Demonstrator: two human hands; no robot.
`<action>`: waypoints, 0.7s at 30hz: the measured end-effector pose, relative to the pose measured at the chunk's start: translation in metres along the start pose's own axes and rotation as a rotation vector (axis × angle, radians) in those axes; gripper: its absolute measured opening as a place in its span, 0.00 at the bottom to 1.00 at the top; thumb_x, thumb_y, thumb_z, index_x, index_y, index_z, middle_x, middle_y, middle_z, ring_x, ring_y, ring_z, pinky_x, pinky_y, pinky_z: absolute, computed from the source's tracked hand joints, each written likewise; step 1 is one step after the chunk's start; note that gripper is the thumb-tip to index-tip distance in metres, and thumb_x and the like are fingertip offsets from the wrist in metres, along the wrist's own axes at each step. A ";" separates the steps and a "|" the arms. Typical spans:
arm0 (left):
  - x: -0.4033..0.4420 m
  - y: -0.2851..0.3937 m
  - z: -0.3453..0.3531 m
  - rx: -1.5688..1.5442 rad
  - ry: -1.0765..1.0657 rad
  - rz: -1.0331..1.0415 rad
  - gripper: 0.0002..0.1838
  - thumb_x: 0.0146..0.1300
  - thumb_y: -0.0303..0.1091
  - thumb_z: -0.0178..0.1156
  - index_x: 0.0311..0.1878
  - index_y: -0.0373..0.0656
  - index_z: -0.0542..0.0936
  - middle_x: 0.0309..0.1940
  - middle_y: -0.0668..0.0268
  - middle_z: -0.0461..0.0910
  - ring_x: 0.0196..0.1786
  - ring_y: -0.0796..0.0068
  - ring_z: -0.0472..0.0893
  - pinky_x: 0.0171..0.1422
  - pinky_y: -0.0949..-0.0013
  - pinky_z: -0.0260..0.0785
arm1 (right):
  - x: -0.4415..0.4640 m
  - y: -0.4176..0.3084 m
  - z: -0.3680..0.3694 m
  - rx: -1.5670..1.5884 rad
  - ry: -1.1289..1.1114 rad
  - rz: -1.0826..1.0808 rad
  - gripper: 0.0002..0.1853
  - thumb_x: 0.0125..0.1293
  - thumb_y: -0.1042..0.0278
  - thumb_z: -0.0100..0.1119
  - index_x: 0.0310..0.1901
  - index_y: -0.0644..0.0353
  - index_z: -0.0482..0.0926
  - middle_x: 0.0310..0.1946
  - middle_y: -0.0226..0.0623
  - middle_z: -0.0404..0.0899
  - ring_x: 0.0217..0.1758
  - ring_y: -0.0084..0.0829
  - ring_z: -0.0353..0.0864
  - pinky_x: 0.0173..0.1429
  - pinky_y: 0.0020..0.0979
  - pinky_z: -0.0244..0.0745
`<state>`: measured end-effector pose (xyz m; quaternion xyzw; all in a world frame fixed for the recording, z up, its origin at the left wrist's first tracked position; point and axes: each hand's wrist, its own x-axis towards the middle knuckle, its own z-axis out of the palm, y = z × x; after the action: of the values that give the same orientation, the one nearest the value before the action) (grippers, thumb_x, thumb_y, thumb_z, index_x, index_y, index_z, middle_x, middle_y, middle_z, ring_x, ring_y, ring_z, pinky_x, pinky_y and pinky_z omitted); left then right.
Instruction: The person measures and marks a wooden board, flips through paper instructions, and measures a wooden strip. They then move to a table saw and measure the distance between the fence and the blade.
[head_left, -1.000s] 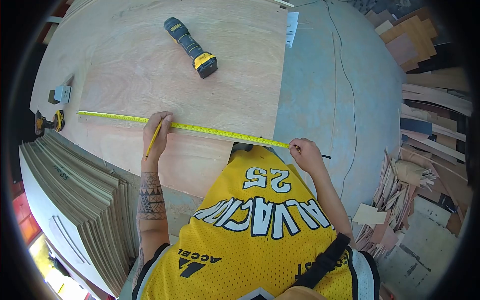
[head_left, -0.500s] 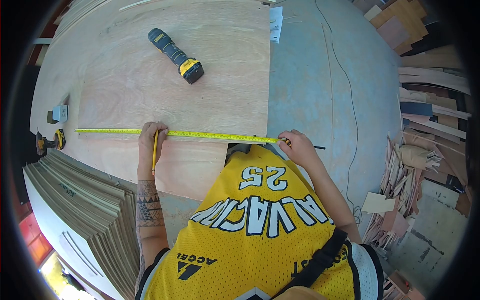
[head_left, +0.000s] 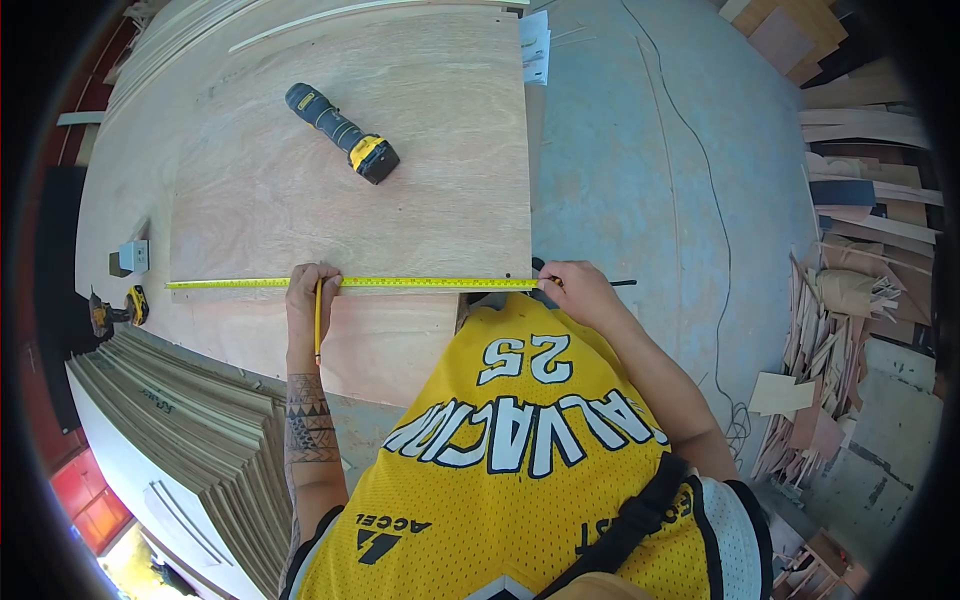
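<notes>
A yellow tape measure point(head_left: 430, 283) lies stretched along the near edge of a plywood sheet point(head_left: 440, 150). My left hand point(head_left: 314, 290) presses on the tape partway along, its fingers closed round a yellow pencil point(head_left: 318, 325) that points back toward me. At the sheet's right corner, my right hand point(head_left: 578, 290) is closed on the tape's right end; the fingers hide much of what is there. A black and yellow cordless tool point(head_left: 342, 133) lies on the sheet, beyond both hands.
Stacked boards point(head_left: 190, 440) stand at the lower left. A drill point(head_left: 118, 310) and a small light-blue box point(head_left: 134, 256) sit at the far left. A cable point(head_left: 715, 190) crosses the floor on the right, beside wood offcuts point(head_left: 800, 370).
The view has shifted, so the tape now looks almost level. My right hand has come left, nearer the sheet's corner, with the tape end. My left hand still holds the pencil.
</notes>
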<state>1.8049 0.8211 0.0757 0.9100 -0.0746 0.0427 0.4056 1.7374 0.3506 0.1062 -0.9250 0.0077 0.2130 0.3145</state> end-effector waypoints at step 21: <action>-0.004 -0.016 0.002 -0.009 0.000 0.021 0.06 0.74 0.24 0.72 0.50 0.37 0.86 0.49 0.60 0.81 0.42 0.73 0.86 0.47 0.68 0.84 | 0.011 0.001 0.009 -0.046 0.019 0.091 0.11 0.75 0.61 0.64 0.52 0.44 0.93 0.54 0.42 0.92 0.59 0.51 0.89 0.64 0.54 0.83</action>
<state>1.8040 0.8308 0.0622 0.9073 -0.0846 0.0465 0.4091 1.7434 0.3566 0.0948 -0.9326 0.0477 0.2185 0.2832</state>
